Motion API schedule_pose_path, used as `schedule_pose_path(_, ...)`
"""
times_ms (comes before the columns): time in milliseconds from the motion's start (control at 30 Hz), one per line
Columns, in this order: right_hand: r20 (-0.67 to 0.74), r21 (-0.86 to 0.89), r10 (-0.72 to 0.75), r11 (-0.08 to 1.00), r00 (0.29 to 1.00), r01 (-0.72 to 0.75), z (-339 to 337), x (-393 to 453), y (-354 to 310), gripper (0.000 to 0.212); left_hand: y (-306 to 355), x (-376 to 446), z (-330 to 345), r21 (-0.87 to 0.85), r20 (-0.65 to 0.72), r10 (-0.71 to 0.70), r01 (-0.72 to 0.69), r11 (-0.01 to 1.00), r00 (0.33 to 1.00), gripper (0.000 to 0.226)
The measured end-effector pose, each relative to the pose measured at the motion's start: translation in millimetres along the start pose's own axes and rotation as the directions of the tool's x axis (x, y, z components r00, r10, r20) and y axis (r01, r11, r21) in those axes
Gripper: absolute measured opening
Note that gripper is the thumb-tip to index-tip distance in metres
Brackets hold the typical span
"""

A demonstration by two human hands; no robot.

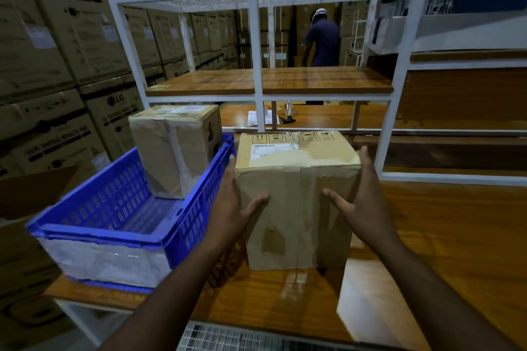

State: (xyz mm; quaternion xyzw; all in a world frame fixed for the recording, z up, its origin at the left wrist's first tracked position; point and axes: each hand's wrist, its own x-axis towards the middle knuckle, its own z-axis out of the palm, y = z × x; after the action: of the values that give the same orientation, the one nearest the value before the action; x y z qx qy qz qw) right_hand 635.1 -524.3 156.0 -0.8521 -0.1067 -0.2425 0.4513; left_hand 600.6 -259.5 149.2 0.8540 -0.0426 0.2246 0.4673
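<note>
A taped cardboard box (296, 208) with a shipping label on top stands upright on the wooden table (445, 236). My left hand (233, 202) presses flat against its left side, thumb spread over the front face. My right hand (362, 196) presses its right side the same way, fingers straight along the edge. A second, plastic-wrapped cardboard box (176, 148) stands in the far end of a blue plastic crate (114, 219) to the left.
A white metal shelf frame (258, 45) with wooden shelves rises behind the box. Small items and a paper lie on the lower shelf (285, 117). Stacked large cartons (57, 51) line the left wall. A person (322, 37) stands beyond the shelves.
</note>
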Motion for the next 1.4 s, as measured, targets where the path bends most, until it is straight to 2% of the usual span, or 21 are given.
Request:
schedule_pose_path(100,0.057,0.115,0.159,0.980,0.986,-0.165,8.9,-23.6,17.2,0.106,-22.7,-19.7,11.4,-0.017,0.094,-0.088,0.090,0.996,0.992,0.096)
schedule_pose_path(167,0.165,0.083,0.258,0.958,0.952,-0.274,16.1,-40.3,32.2,0.090,-36.2,-31.7,17.6,-0.035,0.135,-0.148,0.154,0.987,0.980,0.096)
schedule_pose_path(233,0.241,0.017,0.314,0.945,0.918,-0.328,21.2,-54.1,43.7,0.075,-44.3,-39.9,23.3,-0.017,0.146,-0.178,0.183,0.983,0.973,0.081)
schedule_pose_path(300,0.269,-0.017,0.330,0.941,0.905,-0.338,23.8,-61.5,49.3,0.066,-48.8,-44.2,27.7,-0.013,0.143,-0.176,0.180,0.984,0.974,0.067)
schedule_pose_path(433,0.270,-0.031,0.324,0.944,0.907,-0.328,24.7,-60.1,48.7,0.061,-50.0,-45.2,27.9,-0.012,0.143,-0.188,0.192,0.981,0.972,0.057)
schedule_pose_path(533,0.249,-0.042,0.321,0.946,0.914,-0.321,23.3,-56.9,46.5,0.062,-47.1,-45.3,27.0,-0.038,0.133,-0.202,0.209,0.977,0.970,0.062)
schedule_pose_path(633,0.226,-0.052,0.292,0.956,0.929,-0.288,19.3,-52.4,43.8,0.061,-44.7,-44.8,26.4,-0.034,0.062,-0.216,0.219,0.975,0.974,0.067)
schedule_pose_path(833,0.153,-0.026,0.263,0.965,0.953,-0.262,9.5,-33.2,31.2,0.076,-26.1,-34.4,18.6,-0.049,-0.013,-0.294,0.293,0.955,0.956,0.063)
schedule_pose_path(967,0.123,0.064,0.243,0.966,0.962,-0.252,6.7,-21.1,29.1,0.077,-20.9,-29.4,19.1,-0.160,0.041,-0.304,0.306,0.938,0.952,0.051)
schedule_pose_path(1033,0.122,0.069,0.238,0.966,0.964,-0.247,6.0,-16.9,29.9,0.074,-20.1,-29.9,18.7,-0.233,0.116,-0.329,0.348,0.908,0.937,0.055)
schedule_pose_path(1200,0.156,-0.033,0.214,0.977,0.964,-0.212,5.5,-12.8,38.8,0.062,-20.9,-37.0,16.5,-0.271,0.268,-0.311,0.381,0.884,0.912,0.072)
schedule_pose_path(1300,0.167,0.030,0.225,0.972,0.960,-0.233,6.8,-14.2,45.1,0.056,-22.9,-37.5,16.0,-0.292,0.342,-0.308,0.413,0.863,0.887,0.102)
schedule_pose_path(1400,0.219,0.067,0.240,0.963,0.946,-0.260,7.3,-22.7,48.7,0.058,-29.2,-39.6,16.5,-0.201,0.416,-0.282,0.389,0.899,0.865,0.129)
